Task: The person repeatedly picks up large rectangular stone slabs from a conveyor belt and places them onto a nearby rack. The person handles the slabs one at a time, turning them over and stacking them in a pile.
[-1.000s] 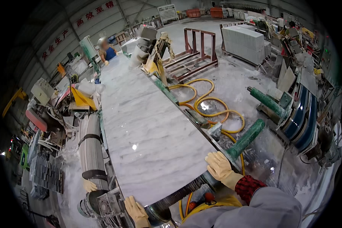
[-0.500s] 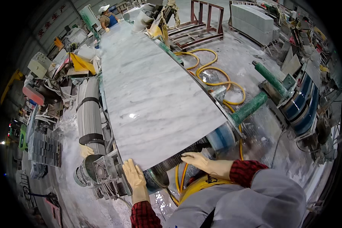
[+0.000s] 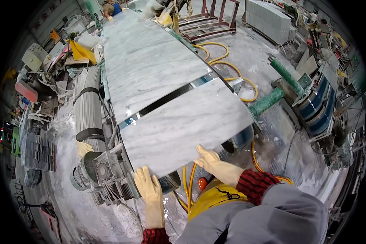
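Observation:
A near piece of grey-veined white stone slab (image 3: 187, 122) lies flat on the belt conveyor (image 3: 242, 140), its front edge towards me. Beyond a dark gap lies a longer slab (image 3: 150, 65) of the same stone. My left hand (image 3: 149, 189), in a cream rubber glove, is at the near left corner of the near slab, fingers stretched out along its edge. At the front edge, right of the middle, my gloved right hand (image 3: 215, 162) reaches to the slab with its fingers apart. Neither hand is wrapped round anything.
A co-worker (image 3: 112, 9) stands at the conveyor's far end. On the left are a motor (image 3: 85, 173) and a loose glove (image 3: 83, 148). Yellow hose (image 3: 248, 97) loops over the wet floor; green rollers (image 3: 266, 101) stick out right. A metal rack (image 3: 211, 20) stands behind.
The near slab has come towards me, and a gap shows between it and the far slab. My right hand now reaches the slab's front edge. The view has shifted slightly.

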Action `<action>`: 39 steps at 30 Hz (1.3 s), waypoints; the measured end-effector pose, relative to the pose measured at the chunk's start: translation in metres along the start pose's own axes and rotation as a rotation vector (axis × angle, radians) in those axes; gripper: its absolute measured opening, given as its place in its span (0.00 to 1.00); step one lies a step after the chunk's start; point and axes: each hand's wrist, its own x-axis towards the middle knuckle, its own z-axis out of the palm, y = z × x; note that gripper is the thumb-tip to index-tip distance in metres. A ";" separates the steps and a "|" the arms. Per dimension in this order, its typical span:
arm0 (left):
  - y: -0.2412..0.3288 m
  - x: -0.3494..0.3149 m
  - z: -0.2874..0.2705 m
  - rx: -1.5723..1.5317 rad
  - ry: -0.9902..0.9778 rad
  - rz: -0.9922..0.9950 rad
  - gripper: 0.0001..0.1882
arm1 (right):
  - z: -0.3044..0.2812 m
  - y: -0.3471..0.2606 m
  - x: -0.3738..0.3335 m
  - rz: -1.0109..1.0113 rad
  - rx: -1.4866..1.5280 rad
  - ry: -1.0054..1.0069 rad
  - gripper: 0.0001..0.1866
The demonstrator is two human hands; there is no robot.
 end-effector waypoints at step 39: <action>0.281 0.143 -0.087 -0.757 -0.079 0.290 0.23 | -0.240 -0.181 -0.096 -0.548 -0.567 0.068 0.27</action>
